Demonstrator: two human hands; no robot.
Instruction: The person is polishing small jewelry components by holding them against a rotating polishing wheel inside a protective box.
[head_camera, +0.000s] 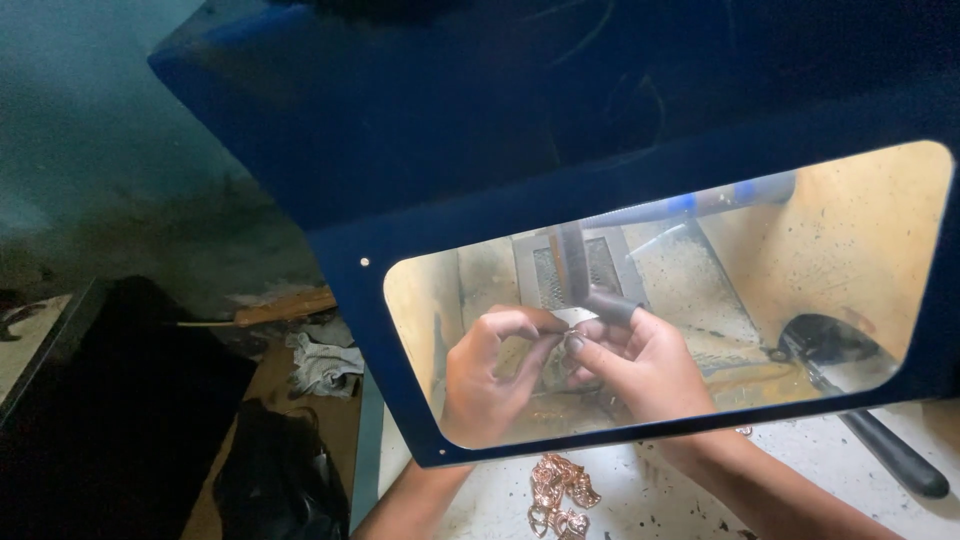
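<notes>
Piece in hand: a small pale metal piece (574, 317) is sitting at the centre of the frame, behind the clear window of the cabinet, pinched between the fingertips of both hands.
Left hand (487, 375): its grip is closing round the piece from the left, thumb and forefinger nearly meeting on it, the other fingers curling under.
Right hand (640, 362): its grip is closing on the right edge of the piece, fingertips pressing together just beneath the nozzle.
Nozzle: a dark hose nozzle (590, 290) is hanging down from the upper middle, its tip just above the piece, seemingly touching the right fingers.
Progress: judging by this, one piece is being worked at the nozzle; whether its surface is finished is too small to tell.
Left to do: a heap of copper-coloured pieces (558, 495) is lying on the pale worktop (680, 500) at lower centre, outside the window, apparently waiting.
Surroundings: the blue cabinet (420, 150) is filling the upper frame; a black-handled tool (880, 445) is lying at lower right; a crumpled rag (322, 365) is lying at left.
</notes>
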